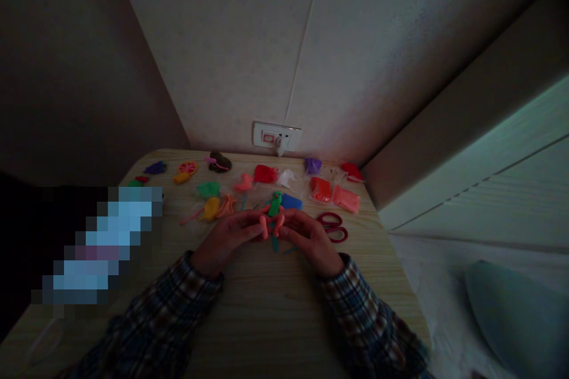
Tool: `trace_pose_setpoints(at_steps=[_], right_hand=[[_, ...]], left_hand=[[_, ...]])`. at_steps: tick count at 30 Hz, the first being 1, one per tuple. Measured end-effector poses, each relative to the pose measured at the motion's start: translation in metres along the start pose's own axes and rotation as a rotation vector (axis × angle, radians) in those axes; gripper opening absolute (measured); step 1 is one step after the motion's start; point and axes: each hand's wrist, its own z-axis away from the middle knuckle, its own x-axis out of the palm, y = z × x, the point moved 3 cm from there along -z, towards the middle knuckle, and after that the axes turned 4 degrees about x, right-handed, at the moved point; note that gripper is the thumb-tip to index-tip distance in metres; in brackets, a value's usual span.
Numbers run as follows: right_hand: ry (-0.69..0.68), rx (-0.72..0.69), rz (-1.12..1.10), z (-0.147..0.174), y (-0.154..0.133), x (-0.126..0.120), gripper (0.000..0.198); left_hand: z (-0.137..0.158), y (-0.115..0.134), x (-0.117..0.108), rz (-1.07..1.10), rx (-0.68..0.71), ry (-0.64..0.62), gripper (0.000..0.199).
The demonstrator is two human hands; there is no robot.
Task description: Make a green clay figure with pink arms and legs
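Between my two hands is a small clay figure (pixel 275 207) with a green body and pink limbs, held above the wooden table. My left hand (pixel 229 236) pinches its left side, thumb and fingers at a pink limb. On the other side my right hand (pixel 309 236) has thumb and fingers closed at the other pink limb. Just behind the figure lies a blue clay packet (pixel 291 201). Scissors with dark red handles (pixel 332 228) rest to the right of my right hand. A thin teal strip (pixel 275 244) shows below the figure.
Clay packets stand along the back, among them red (pixel 265 174), orange (pixel 320 189), pink (pixel 345 198), green (pixel 208 190) and purple (pixel 313 165). Finished-looking clay pieces (pixel 185 171) lie at the back left. A blurred-out bright screen (pixel 106 236) is at left. A wall socket (pixel 276 137) is behind.
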Motion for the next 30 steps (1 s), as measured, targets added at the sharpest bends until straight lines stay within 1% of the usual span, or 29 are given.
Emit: trace_pose_setpoints(at_steps=[5,10,13,18,22,25,28,30], right_hand=[[0.084,-0.088,0.097,0.003,-0.005,-0.002,0.022],[0.046,-0.125,0.052,0.006,-0.010,0.002,0.024],[0.055,-0.145,0.061,0.007,-0.013,0.004,0.023],[0.057,-0.141,0.080,0.007,-0.013,0.002,0.024],[0.044,-0.164,0.073,0.006,-0.012,0.002,0.022],[0.033,-0.163,0.062,0.006,-0.012,0.002,0.021],[0.009,-0.137,0.015,0.005,-0.009,0.002,0.023],[-0.015,-0.100,-0.031,0.004,-0.007,0.002,0.027]], left_hand=[[0.000,0.002,0.001,0.038,0.001,-0.017,0.025],[0.000,0.002,0.001,0.017,0.000,-0.035,0.027],[0.000,0.001,0.001,0.019,0.002,-0.038,0.028],[0.000,0.000,0.002,0.056,-0.014,-0.043,0.026],[0.000,-0.001,0.002,0.105,-0.015,-0.027,0.029],[-0.001,0.000,0.002,0.122,-0.025,-0.046,0.028],[-0.001,0.000,0.003,0.131,-0.030,-0.072,0.026],[0.000,0.001,0.003,0.114,-0.023,-0.087,0.026]])
